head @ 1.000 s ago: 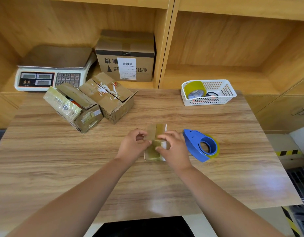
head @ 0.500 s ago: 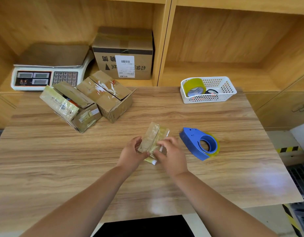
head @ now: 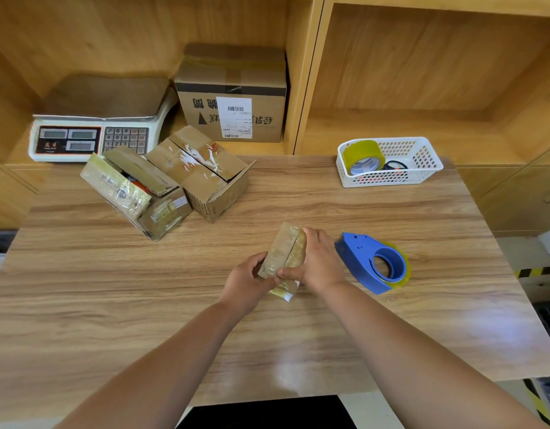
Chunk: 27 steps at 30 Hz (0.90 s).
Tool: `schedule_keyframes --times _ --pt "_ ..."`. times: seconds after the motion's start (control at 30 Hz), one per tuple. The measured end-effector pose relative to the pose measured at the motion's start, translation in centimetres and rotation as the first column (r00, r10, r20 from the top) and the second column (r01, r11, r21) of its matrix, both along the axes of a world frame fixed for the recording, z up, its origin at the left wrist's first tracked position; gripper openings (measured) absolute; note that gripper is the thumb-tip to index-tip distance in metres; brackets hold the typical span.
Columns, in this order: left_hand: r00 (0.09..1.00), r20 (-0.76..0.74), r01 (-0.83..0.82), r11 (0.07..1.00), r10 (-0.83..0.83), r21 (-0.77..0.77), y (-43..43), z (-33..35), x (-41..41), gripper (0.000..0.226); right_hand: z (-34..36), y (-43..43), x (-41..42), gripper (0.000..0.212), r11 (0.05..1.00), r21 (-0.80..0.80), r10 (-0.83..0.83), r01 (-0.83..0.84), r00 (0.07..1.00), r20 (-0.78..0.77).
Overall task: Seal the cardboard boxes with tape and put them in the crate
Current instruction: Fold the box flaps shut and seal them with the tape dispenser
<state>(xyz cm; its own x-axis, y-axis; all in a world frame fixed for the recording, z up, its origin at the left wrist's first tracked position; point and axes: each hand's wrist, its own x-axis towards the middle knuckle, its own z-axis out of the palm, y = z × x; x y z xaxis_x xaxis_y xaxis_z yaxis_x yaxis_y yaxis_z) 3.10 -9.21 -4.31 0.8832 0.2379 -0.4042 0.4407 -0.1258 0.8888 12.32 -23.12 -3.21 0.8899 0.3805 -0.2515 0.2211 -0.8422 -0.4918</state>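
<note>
Head view: left hand (head: 247, 281) and right hand (head: 318, 263), each grip pinching the small taped box (head: 284, 252), probably light and slick, best held by its edges.

Wood-grain table (head: 112, 305), wooden shelving (head: 422, 72), possibly striped floor (head: 535, 271)

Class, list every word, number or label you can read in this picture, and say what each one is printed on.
"8 9", "5 6", "2 3": key digits on the scale; the other keys are unclear.
Red brand mark on the scale: too blurred to read.
Large black Chinese characters, upside down, on the shelf box: not legible with certainty.
White barcode label on it: too small.
Sticker on the open box: blurred.
</note>
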Motion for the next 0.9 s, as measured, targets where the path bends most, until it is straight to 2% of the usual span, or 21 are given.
schedule_keyframes --times 0.1,0.3,0.4,0.53,0.73,0.8,0.9 --pt "1.000 -0.011 -0.004 1.000 0.004 -0.001 0.0 0.3 0.2 0.044 -0.1 0.1 0.3 0.103 0.998 0.012 -0.067 0.067 0.998 -0.010" --pt "0.997 -0.080 -0.003 1.000 0.004 0.017 0.4 0.8 1.4 0.048 -0.6 -0.1 0.0 0.066 0.956 0.116 -0.273 0.271 0.962 -0.004" --pt "0.993 -0.104 -0.050 0.996 0.058 0.074 1.0 0.8 1.8 0.049 -1.0 -0.1 -0.7 0.046 0.926 0.155 -0.351 0.346 0.936 0.008" --pt "0.985 -0.088 -0.129 0.977 0.146 0.169 1.3 0.6 2.2 0.050 -1.6 0.2 -2.1 0.037 0.904 0.162 -0.411 0.396 0.908 0.074" --pt "0.969 -0.116 -0.181 0.946 0.218 0.268 -0.9 0.0 2.8 0.052 -2.0 1.3 -3.0 0.035 0.862 0.204 -0.488 0.464 0.869 0.087" --pt "0.963 -0.148 -0.175 0.942 0.224 0.286 -1.6 0.2 3.0 0.062 -1.7 1.8 -2.7 0.052 0.867 0.168 -0.478 0.468 0.878 0.024" --pt "0.947 -0.188 -0.189 0.926 0.259 0.326 -2.2 0.2 3.1 0.079 -1.5 2.5 -2.1 0.073 0.893 0.026 -0.448 0.448 0.894 -0.026"
